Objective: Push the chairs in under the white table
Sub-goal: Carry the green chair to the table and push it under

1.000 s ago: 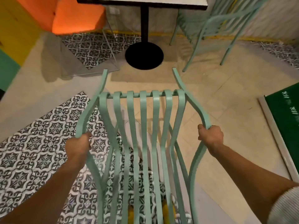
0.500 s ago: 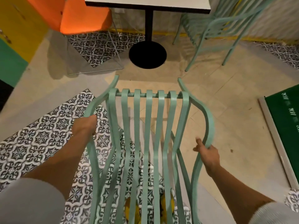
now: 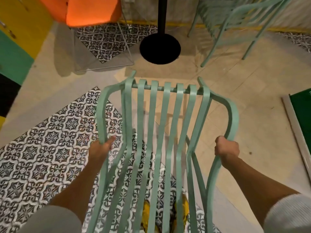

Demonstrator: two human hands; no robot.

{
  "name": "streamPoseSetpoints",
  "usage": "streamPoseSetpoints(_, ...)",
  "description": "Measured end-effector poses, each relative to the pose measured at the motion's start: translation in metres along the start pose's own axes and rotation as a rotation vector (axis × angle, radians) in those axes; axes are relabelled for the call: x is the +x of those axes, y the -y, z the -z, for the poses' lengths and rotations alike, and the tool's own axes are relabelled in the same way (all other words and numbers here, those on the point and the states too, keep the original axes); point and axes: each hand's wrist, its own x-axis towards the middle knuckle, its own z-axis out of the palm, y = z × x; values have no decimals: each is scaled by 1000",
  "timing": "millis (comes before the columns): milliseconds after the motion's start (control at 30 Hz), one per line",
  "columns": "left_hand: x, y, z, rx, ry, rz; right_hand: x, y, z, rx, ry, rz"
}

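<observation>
A mint-green slatted metal chair fills the middle of the head view, its seat pointing toward the table. My left hand grips its left armrest and my right hand is clenched around its right armrest. The white table shows only as a black post and a round black base just beyond the chair's front edge; its top is out of frame. An orange chair stands at the table's left. A second mint-green chair stands at its right.
Yellow and green wall panels run along the left. A green board with a pale frame lies on the floor at the right. Patterned tiles cover the floor at left. My yellow shoes show under the chair.
The held chair has moved forward, its front edge now close to the table's base. My right hand, loose on the armrest half a second ago, has closed around it again.
</observation>
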Motion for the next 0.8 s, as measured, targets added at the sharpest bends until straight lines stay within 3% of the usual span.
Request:
streamPoseSetpoints(233,0,34,-15,211,-92,93,13,24,8,-11,-18,43)
streamPoseSetpoints(400,-13,30,-29,125,-146,155,18,22,20,1,109,162)
streamPoseSetpoints(500,-12,25,-27,133,-142,119,10,-21,20,-141,187,210)
streamPoseSetpoints(633,3,13,-26,234,-122,114,-3,-94,19,-428,161,196)
streamPoseSetpoints(800,13,9,-13,174,-71,120,-12,-102,21,-513,146,265)
